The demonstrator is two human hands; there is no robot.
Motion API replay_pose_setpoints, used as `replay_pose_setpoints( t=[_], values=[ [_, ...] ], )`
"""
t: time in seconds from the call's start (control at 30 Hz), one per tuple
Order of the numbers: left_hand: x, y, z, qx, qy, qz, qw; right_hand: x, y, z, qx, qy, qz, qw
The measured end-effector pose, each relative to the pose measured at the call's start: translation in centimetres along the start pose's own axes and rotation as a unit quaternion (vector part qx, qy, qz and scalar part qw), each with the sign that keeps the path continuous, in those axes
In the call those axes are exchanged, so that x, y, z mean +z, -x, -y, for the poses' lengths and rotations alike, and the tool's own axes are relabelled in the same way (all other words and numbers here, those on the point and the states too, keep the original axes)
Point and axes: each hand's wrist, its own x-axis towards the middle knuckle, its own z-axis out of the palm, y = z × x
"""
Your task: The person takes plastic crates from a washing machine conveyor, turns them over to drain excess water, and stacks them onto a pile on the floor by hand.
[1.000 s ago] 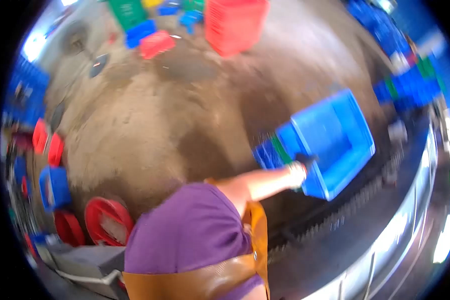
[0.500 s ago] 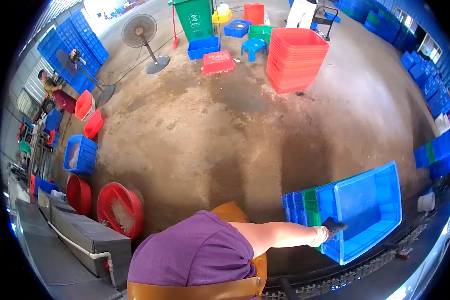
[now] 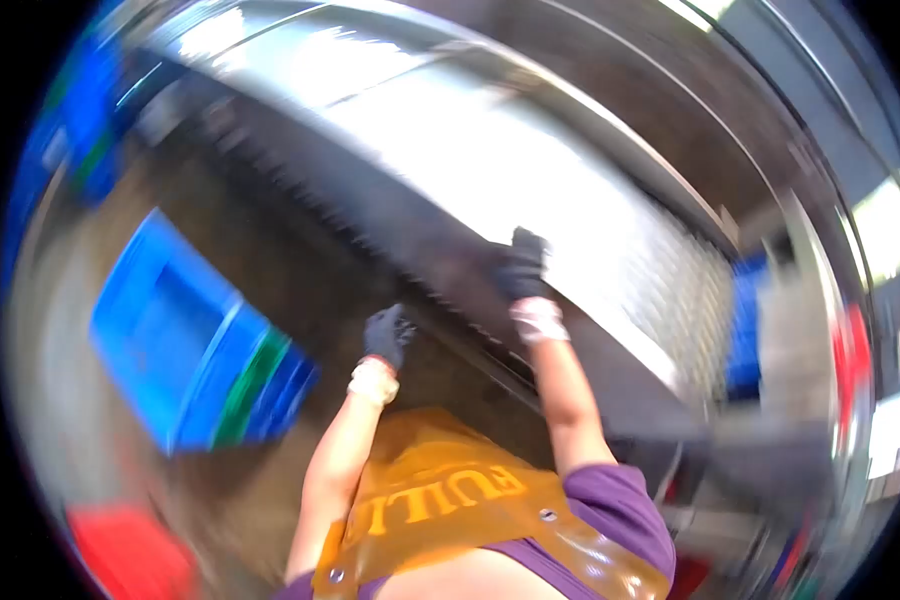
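Observation:
My left hand (image 3: 389, 335), in a dark glove with a pale cuff, hangs over the floor in front of the orange apron (image 3: 440, 480). Motion blurs its fingers, and no object shows in it. Farther forward and to the right, my right hand (image 3: 523, 265), gloved the same way, is at the near edge of a long shiny metal table (image 3: 450, 150). Its fingers are smeared too; whether it touches the edge is unclear. A tilted stack of blue crates (image 3: 185, 330) with one green crate (image 3: 251, 388) stands left of my left hand.
A dark toothed strip (image 3: 340, 215) runs along the table's near side. More blue crates (image 3: 90, 120) stand at the far left. A red container (image 3: 130, 550) is at the lower left. Something blue (image 3: 746, 325) sits at the table's right end, with a blurred red object (image 3: 852, 360) beyond.
The view has swung right, from the open floor to the metal table. One hand has left the blue crate stack, which now appears at the left. Both hands are now in view.

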Motion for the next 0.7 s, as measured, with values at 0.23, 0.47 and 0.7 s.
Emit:
replay_pose_setpoints(
  t=[0.23, 0.47, 0.7],
  values=[
    [17.2, 1.7, 2.4, 0.251, -0.253, 0.314, 0.880, -11.4, 12.3, -12.0, 0.208, -0.162, 0.132, 0.956],
    [29.3, 2.5, 3.5, 0.510, -0.618, 0.369, 0.471, -13.6, 30.1, -35.4, 0.574, 0.250, -0.078, 0.776],
    [32.2, 2.5, 5.4, 0.460, -0.735, 0.377, 0.324, -15.1, 28.5, -47.2, 0.470, -0.077, -0.477, 0.739]
  ],
)
